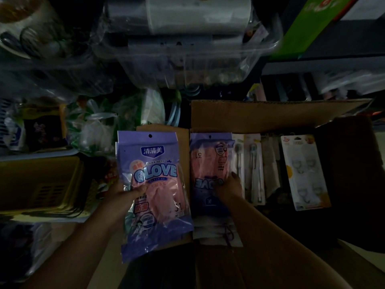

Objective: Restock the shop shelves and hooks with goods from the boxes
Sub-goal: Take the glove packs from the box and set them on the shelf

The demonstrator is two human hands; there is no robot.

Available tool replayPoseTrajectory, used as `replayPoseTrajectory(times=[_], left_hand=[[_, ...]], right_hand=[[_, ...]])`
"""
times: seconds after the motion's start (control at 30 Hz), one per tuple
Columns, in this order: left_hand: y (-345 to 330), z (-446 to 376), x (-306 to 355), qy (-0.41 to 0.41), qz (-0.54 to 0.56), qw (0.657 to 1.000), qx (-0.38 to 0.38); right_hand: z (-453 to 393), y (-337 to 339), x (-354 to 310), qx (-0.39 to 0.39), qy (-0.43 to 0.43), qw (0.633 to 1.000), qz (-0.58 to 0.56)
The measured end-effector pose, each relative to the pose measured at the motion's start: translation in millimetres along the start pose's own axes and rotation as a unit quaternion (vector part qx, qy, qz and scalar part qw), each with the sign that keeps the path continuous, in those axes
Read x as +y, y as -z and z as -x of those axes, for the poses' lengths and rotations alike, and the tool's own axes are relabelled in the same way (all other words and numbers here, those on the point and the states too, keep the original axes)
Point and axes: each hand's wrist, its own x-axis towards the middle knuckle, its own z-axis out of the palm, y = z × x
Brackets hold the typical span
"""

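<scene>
My left hand [127,189] grips a small stack of purple glove packs [155,184] with pink gloves inside, thumb across the front, held upright just left of the open cardboard box [260,113]. Another glove pack [206,172] lies upside down at the left end of the box. My right hand [230,185] lies on its lower right part, fingers bent at the pack's edge; whether they grasp it is not clear in the dim light.
In the box, right of the gloves, lie carded brushes [253,167] and a card of wall hooks [305,172]. A yellow basket [41,184] stands at left. Bagged goods [93,126] and clear plastic bins [187,49] crowd the shelves beyond.
</scene>
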Motion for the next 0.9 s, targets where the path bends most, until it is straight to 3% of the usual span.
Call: replayPoseTrajectory(times=[0.13, 0.27, 0.33, 0.4, 0.53, 0.67, 0.9], left_hand=[[-1.8, 0.7, 0.3, -0.002, -0.003, 1.000, 0.003], [-5.3, 5.0, 3.7, 0.006, 0.004, 1.000, 0.001], [-4.8, 7.0, 4.9, 0.018, 0.003, 1.000, 0.002], [-5.4, 10.8, 8.6, 0.027, 0.013, 1.000, 0.006], [-3.5, 22.2, 19.3, 0.032, 0.027, 0.999, 0.011], [2.4, 39.0, 40.4, 0.029, 0.070, 0.997, -0.012], [31.2, 80.6, 118.7, -0.051, 0.115, 0.992, -0.033]], right_hand=[[9.4, 13.5, -7.1, 0.020, 0.006, 0.996, -0.086], [16.9, 28.4, -24.1, -0.055, -0.047, 0.964, -0.257], [17.6, 31.6, -26.7, -0.107, -0.046, 0.972, -0.206], [23.2, 40.3, -30.5, -0.105, -0.043, 0.980, -0.162], [49.5, 82.7, -36.5, -0.117, 0.002, 0.965, -0.235], [99.1, 138.0, -39.9, -0.151, 0.070, 0.958, -0.234], [173.8, 205.8, -95.2, -0.158, 0.170, 0.932, -0.277]])
